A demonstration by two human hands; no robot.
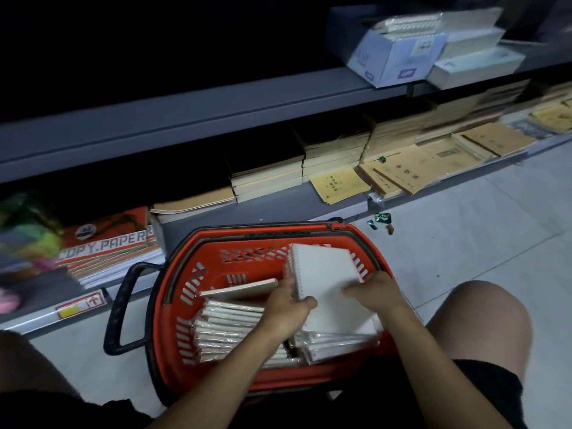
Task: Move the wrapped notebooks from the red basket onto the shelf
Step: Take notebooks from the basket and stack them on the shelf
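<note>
The red basket (204,286) stands on the floor between my knees, in front of the bottom shelf (278,205). Inside it lie several wrapped spiral notebooks (229,329) stacked on edge at the left, with more lying flat at the right. My left hand (286,308) and my right hand (376,292) grip a small stack of white wrapped notebooks (328,277), tilted up over the basket's right half. My left thumb lies on the top cover and my right fingers curl over its right edge.
The bottom shelf holds brown and black notebook piles (337,156) and a copy paper pack (105,239) at left. A grey upper shelf (216,109) carries a blue-white box (390,60). Small wrappers (382,221) litter the tiled floor at right. The basket's black handle (123,305) sticks out left.
</note>
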